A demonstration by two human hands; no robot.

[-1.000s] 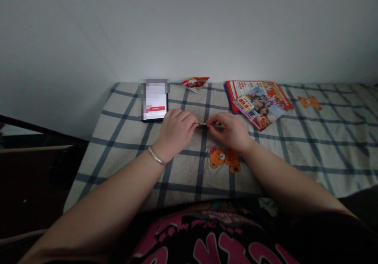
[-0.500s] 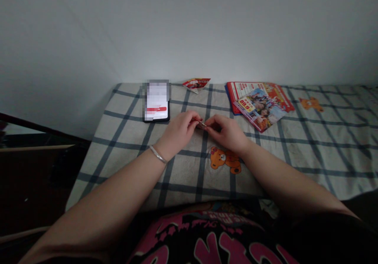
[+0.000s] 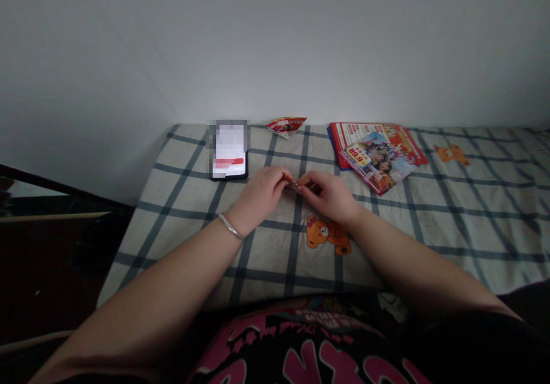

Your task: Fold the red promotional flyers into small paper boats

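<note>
Close together over the middle of the checked cloth, my left hand point(image 3: 266, 192) and my right hand point(image 3: 324, 195) pinch a small folded piece of red printed paper point(image 3: 291, 181) from either side. Only a narrow strip of the paper shows between the fingertips; the rest is hidden by the fingers. Behind the hands lies a folded red paper piece point(image 3: 286, 126) with pointed ends, near the wall. To the left of it a phone point(image 3: 231, 150) rests face up with its screen lit.
A stack of red and white printed flyers point(image 3: 408, 143) lies at the back right, with a colourful leaflet point(image 3: 382, 163) askew on top. A white wall point(image 3: 275, 46) borders the back of the checked cloth point(image 3: 266, 258). The cloth's left edge drops off beside a dark area.
Both hands stay in nearly the same place, the fingers shifting slightly on the small paper, which shows a little more red. The whole view has moved slightly.
</note>
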